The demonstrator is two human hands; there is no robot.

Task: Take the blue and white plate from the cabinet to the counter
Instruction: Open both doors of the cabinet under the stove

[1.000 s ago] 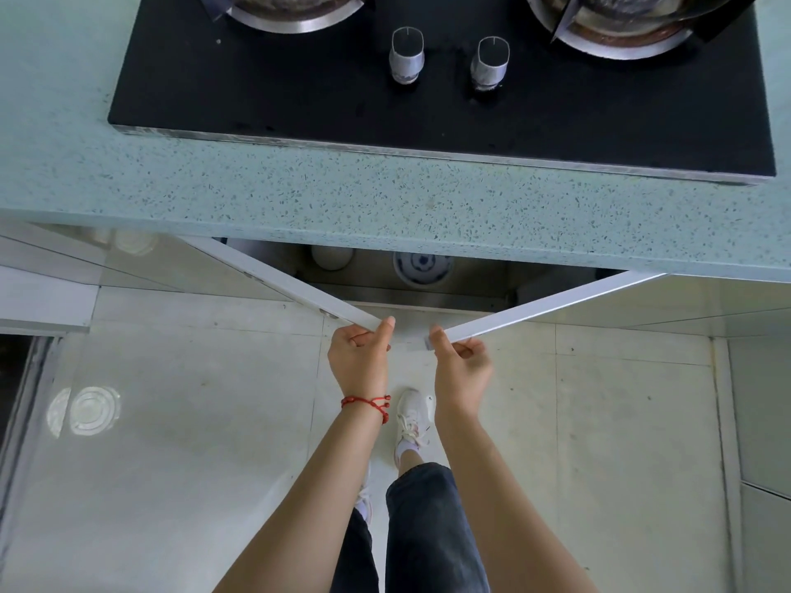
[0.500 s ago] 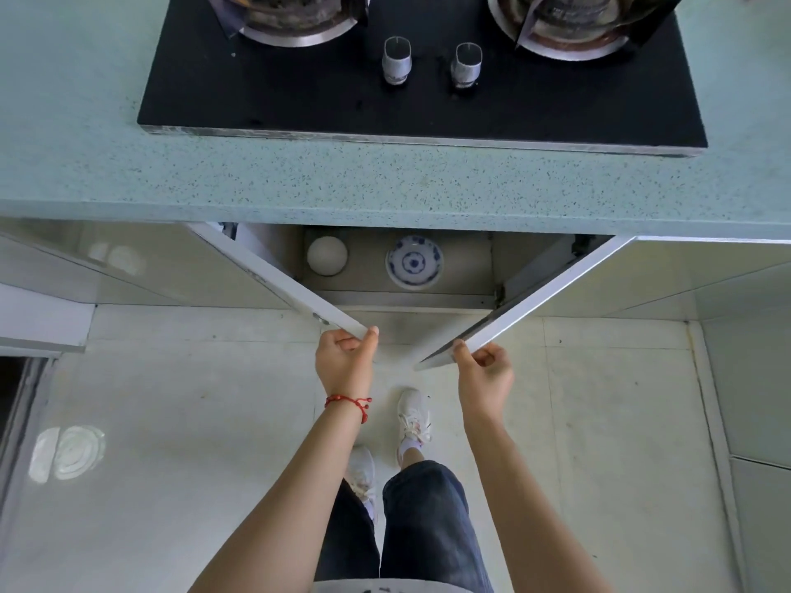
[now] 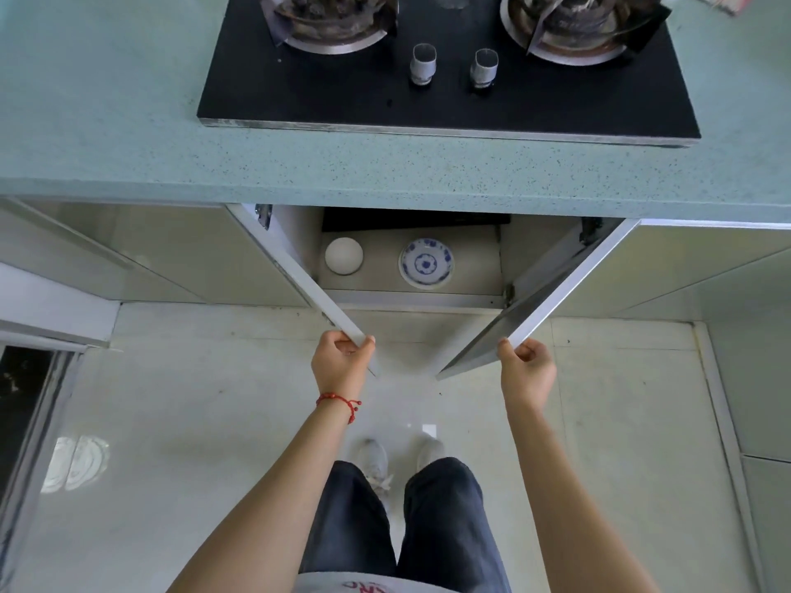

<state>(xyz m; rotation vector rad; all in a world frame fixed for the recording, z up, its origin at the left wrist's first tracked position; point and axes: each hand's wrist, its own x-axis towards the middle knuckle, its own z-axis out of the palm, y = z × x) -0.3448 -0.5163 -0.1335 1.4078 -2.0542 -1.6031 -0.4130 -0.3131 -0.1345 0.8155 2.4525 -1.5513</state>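
Head view: both cabinet doors swung open. Left hand (image 3: 342,361) pinches the free edge of the left door (image 3: 299,288); right hand (image 3: 528,370) pinches the edge of the right door (image 3: 556,293). Blue and white plate (image 3: 426,263) lies flat on the cabinet floor (image 3: 381,276), near its front edge, right of a white bowl (image 3: 343,255). Counter (image 3: 128,122) above is bare at the left. Judgement: glazed ceramic, rigid, breakable, slick; grip the rim, thumb on top.

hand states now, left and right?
Left hand: closed on the left cabinet door edge.
Right hand: closed on the right cabinet door edge.
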